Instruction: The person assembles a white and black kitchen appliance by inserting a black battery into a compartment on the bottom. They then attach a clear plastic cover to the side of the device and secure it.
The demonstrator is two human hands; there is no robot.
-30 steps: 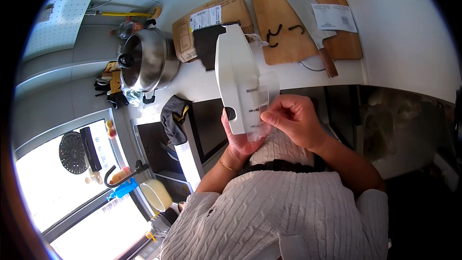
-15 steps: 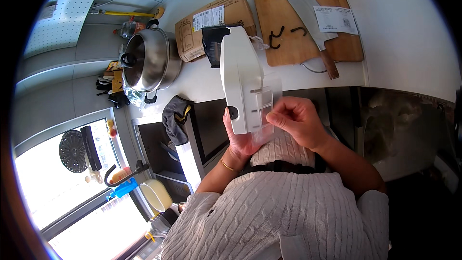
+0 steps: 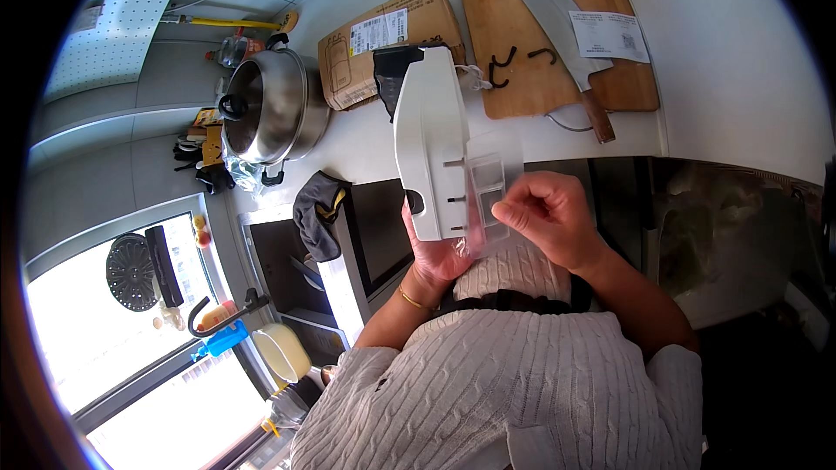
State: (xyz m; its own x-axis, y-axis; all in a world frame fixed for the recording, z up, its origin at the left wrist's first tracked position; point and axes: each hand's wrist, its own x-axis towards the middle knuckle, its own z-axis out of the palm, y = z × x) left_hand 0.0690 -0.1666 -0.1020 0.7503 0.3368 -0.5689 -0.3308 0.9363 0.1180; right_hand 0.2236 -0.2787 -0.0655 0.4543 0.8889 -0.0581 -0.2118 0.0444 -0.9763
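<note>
My left hand (image 3: 433,254) is closed around the lower end of a long white plastic housing (image 3: 433,130), held upright over the counter's front edge. Three short dark slots or pins show along its lower right side, and a dark round hole sits near its bottom left. Thumb and forefinger of my right hand (image 3: 550,219) pinch the edge of a clear plastic film (image 3: 489,176) with pale rectangular outlines. This film stands out to the right of the housing, and its near edge seems still against it. Part of my left fingers lies hidden behind the housing.
Behind the housing are a black plastic piece (image 3: 390,78) and a cardboard box (image 3: 348,78). A cleaver (image 3: 557,30), a paper slip (image 3: 607,35) and black hooks (image 3: 502,61) lie on a wooden cutting board (image 3: 496,0). Left stands a steel pot (image 3: 300,113); a dark glove (image 3: 318,218) hangs nearby.
The clear film has swung away from the housing's side toward the right, baring the dark slots. My right hand has shifted slightly right, and the housing has tipped a little left.
</note>
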